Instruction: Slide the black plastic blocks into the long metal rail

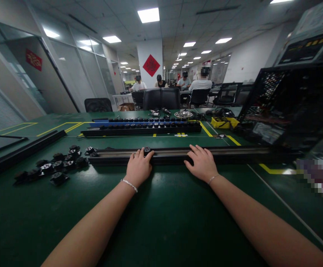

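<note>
A long black rail (pixel 169 159) with a lengthwise channel lies crosswise in front of me on the green table. My left hand (pixel 139 166) is over its left half, thumb and fingers closed around a small black round part (pixel 147 150) at the channel. Farther right, my right hand (pixel 201 163) spans the same rail, thumb at the near wall and fingers reaching over the top to the far edge. At the rail's left end sits another small black part (pixel 90 150). Several similar parts (pixel 58 165) are heaped loosely left of it.
Behind stand a black rail (pixel 141 130) holding a row of parts and a blue rail (pixel 102 123). Another black rail (pixel 25 154) slants at left. A metal dish (pixel 183 114), a yellow box (pixel 224 122) and an open computer case (pixel 286 100) are at right. People (pixel 203 84) sit beyond.
</note>
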The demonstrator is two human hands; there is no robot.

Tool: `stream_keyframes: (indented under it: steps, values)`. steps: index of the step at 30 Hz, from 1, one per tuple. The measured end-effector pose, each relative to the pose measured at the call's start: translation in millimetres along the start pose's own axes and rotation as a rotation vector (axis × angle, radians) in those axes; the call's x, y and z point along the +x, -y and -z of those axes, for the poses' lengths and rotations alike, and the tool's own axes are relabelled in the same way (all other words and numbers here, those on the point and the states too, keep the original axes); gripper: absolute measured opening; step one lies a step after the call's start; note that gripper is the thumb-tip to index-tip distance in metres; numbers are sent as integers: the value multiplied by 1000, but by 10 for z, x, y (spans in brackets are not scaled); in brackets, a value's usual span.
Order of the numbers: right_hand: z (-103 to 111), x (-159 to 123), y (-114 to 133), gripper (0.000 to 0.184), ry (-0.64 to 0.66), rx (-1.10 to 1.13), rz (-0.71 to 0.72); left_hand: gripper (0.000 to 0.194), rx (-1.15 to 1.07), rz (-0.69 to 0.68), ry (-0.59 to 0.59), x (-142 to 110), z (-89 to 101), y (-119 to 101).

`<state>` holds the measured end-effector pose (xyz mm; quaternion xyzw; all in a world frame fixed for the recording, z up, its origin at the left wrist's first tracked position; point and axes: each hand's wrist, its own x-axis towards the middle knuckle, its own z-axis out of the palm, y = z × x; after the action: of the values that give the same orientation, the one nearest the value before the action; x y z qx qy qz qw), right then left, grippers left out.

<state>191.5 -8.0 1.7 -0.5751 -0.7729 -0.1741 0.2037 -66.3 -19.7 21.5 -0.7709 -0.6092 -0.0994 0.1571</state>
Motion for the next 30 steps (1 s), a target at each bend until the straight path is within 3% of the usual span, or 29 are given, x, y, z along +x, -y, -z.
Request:
stream_keyframes:
  steps: [11,20,30]
  values:
    - [2,1,3,29,-1,10,3,53,44,26,2,-62,-3,245]
    - [-12,1,-20,26,-19,19,12,52,50,51,-48,-115,-123,453]
    - [-17,0,-25,28,-14,31,11,52,-43,179,64,-144,-86,772]
